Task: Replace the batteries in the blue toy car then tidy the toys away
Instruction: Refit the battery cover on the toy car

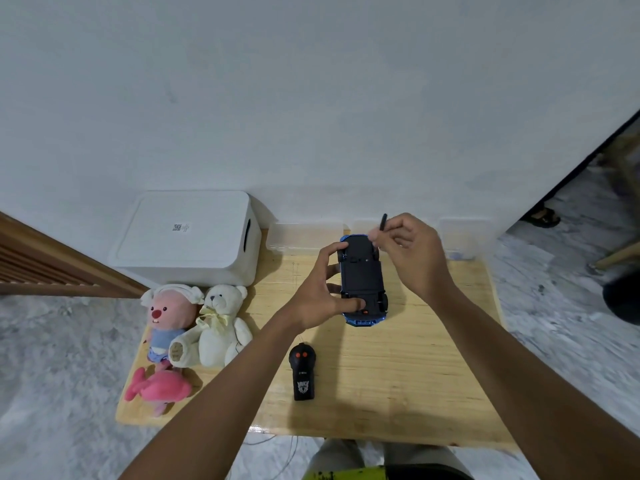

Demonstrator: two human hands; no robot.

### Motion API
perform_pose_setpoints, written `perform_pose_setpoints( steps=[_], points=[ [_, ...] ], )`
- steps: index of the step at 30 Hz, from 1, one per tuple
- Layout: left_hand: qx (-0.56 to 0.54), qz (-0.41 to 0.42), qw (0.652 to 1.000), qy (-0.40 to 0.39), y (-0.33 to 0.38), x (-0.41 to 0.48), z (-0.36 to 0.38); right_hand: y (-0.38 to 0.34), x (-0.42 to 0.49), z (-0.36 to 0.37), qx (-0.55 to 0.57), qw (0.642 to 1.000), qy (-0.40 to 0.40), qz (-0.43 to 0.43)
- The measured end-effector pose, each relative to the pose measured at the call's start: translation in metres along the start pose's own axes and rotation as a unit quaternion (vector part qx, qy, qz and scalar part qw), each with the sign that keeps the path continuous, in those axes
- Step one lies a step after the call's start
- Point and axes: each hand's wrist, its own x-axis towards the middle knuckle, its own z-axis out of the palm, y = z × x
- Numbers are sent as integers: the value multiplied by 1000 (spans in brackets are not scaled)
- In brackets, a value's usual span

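At the far left, a white lidded storage box (187, 237) sits against the wall at the back corner of the low wooden table (398, 375). Just in front of it three soft toys lie along the table's left edge: a pink plush doll in a white cap (166, 318), a white teddy bear (223, 320) touching its side, and a pink plush fish (162, 389) nearest the camera.

Further right, a black remote control (303, 372) with two orange buttons lies flat on the wood, apart from the plush toys. A clear plastic container (304, 237) stands at the table's back edge by the wall.

The left forearm reaches in from the lower left, and the left hand (317, 299) grasps the blue toy car (363, 271) from its left side — thumb laid across the near end of the underside, fingers curled round the far end and the side. The car is near the back middle of the table, turned upside down with its black underside towards the camera and blue bodywork showing only at both ends. Whether it touches the wood cannot be told.

The right forearm comes in from the lower right, with the wrist bent inward. The right hand (412, 251) hangs over the car's far end and pinches a slim dark tool (383, 221) between thumb and fingertips. The tool's upper end sticks up above the knuckles — its lower tip is hidden behind the fingers.
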Motion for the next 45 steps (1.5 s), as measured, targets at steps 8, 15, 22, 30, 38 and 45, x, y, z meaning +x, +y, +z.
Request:
perform_pose_setpoints(
  steps=[8, 15, 22, 30, 38, 45],
  points=[
    [6, 31, 999, 21, 2, -3, 1, 13, -28, 6, -150, 981, -16, 120],
    [-45, 41, 998, 30, 8, -3, 5, 18, -47, 14, -162, 985, -51, 24],
    [-74, 26, 995, 57, 4, -3, 3, 19, -51, 13, -136, 988, -69, 3],
    [-86, 17, 996, 13, 7, -7, -3, 14, -54, 9, -253, 960, -124, -2],
    [-45, 21, 998, 40, 11, -1, 2, 8, -57, 10, -237, 969, -72, 17],
    [-57, -21, 998, -4, 10, 2, 2, 9, -56, 7, -153, 980, -122, 44]
  ],
)
